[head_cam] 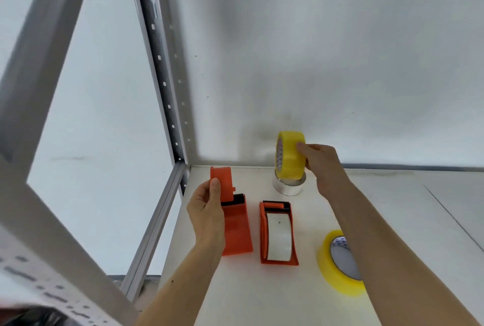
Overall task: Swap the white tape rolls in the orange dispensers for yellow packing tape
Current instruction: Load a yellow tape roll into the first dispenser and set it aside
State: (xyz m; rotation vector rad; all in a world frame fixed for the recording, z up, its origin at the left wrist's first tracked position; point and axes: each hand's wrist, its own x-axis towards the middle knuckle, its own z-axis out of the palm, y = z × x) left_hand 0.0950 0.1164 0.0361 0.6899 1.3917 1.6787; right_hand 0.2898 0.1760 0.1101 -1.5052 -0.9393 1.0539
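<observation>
Two orange dispensers stand side by side on the white table [235,294]. My left hand [207,210] grips the left dispenser [235,231], thumb on its raised orange flap; no roll shows in it. The right dispenser [279,234] holds a white tape roll [279,236]. My right hand [322,163] holds a yellow tape roll [289,155] upright near the back wall, just above a white roll [288,185] lying flat on the table. A second yellow roll [337,265] lies at the right, partly hidden by my right forearm.
A grey metal rack post with holes [167,95] rises at the table's back left corner, and a rail [154,226] runs along the left edge. A white wall [340,50] closes the back. A seam crosses the table at the far right.
</observation>
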